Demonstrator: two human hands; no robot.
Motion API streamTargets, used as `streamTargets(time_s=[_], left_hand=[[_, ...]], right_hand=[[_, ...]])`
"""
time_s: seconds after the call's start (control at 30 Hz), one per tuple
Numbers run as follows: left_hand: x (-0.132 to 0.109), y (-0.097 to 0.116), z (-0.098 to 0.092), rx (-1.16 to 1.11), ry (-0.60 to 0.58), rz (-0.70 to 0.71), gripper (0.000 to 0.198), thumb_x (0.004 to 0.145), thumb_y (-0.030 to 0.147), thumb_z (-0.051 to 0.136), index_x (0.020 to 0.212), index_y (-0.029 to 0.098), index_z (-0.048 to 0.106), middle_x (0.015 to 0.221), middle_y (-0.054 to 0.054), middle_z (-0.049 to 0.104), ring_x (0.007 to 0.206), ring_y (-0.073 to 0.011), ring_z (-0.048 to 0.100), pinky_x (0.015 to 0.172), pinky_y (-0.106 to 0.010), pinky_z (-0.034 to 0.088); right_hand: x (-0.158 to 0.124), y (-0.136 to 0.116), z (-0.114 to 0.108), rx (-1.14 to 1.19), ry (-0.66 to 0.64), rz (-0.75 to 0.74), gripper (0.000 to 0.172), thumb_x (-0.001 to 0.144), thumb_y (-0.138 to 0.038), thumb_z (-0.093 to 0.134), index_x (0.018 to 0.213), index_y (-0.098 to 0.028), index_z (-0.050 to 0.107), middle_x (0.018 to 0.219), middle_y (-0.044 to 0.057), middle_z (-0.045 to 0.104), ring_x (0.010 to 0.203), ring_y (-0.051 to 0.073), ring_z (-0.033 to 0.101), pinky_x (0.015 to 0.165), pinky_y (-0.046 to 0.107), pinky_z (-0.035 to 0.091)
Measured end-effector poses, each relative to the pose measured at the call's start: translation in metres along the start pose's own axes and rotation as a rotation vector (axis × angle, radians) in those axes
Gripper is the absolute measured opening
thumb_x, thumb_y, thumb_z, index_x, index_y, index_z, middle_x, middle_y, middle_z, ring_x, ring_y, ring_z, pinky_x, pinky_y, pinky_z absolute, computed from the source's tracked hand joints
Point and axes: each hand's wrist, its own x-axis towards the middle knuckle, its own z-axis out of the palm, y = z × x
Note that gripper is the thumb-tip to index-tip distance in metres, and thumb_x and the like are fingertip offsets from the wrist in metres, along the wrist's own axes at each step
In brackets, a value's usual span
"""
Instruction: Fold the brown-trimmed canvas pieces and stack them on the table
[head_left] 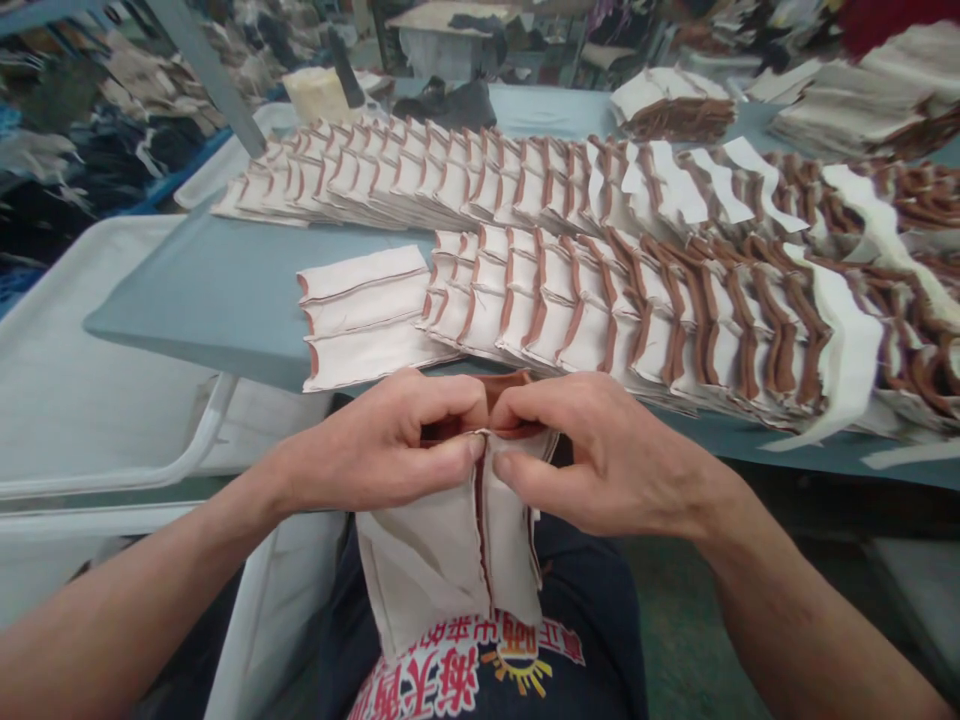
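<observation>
A cream fabric piece (427, 560) with a brown inner side hangs between my hands, over my lap. Down its front runs a raised seam with brown showing in it. My left hand (397, 440) pinches the top edge just left of that seam, thumb in front and fingers inside. On the right of the seam, my right hand (585, 450) pinches the same edge the same way. Both thumbs are close together at the seam's top. The lower end of the piece hangs loose.
On the blue-grey table (202, 300) lie a single sewn panel (367, 315) and two long overlapping rows of similar panels (555, 290). White strips (840, 340) lie across the rows. Stacked pieces (675, 100) sit behind. White trays (97, 250) stand at left, near a slanting metal post (202, 70).
</observation>
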Motion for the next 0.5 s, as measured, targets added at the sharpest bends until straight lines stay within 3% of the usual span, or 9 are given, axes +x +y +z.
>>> streamTargets(time_s=[0.13,0.3,0.4,0.5], left_hand=[[-0.010,-0.005,0.004,-0.165,0.056,-0.031,0.021,0.092,0.017,0.054,0.071,0.016,0.053,0.066,0.006,0.047,0.060,-0.0078,0.042,0.055,-0.018,0.035],[-0.020,-0.017,-0.007,-0.388,-0.085,-0.156,0.020,0.095,0.025,0.061,0.079,0.015,0.058,0.069,0.005,0.050,0.062,-0.0085,0.043,0.054,-0.017,0.035],[-0.023,-0.021,-0.018,-0.361,-0.172,-0.204,0.022,0.097,0.032,0.063,0.087,0.013,0.065,0.075,0.003,0.058,0.067,-0.0100,0.050,0.059,-0.018,0.040],[-0.021,-0.019,-0.024,-0.182,-0.203,-0.184,0.024,0.099,0.032,0.061,0.087,0.013,0.069,0.075,0.002,0.062,0.067,-0.0098,0.053,0.060,-0.018,0.040]], right_hand=[[0.001,-0.002,0.007,0.114,0.001,-0.017,0.032,0.092,-0.030,0.068,0.068,-0.018,0.051,0.061,-0.008,0.043,0.055,0.007,0.036,0.056,0.026,0.020],[0.004,-0.003,0.018,0.206,-0.042,0.000,0.034,0.093,-0.025,0.064,0.066,-0.019,0.045,0.062,-0.008,0.040,0.055,0.008,0.035,0.055,0.026,0.021],[0.006,-0.003,0.020,0.230,-0.079,0.053,0.033,0.093,-0.027,0.065,0.066,-0.020,0.047,0.062,-0.008,0.040,0.056,0.008,0.036,0.054,0.026,0.022],[0.008,-0.001,0.022,0.192,-0.077,0.088,0.030,0.091,-0.024,0.065,0.067,-0.019,0.049,0.062,-0.008,0.042,0.056,0.008,0.037,0.056,0.027,0.020]])
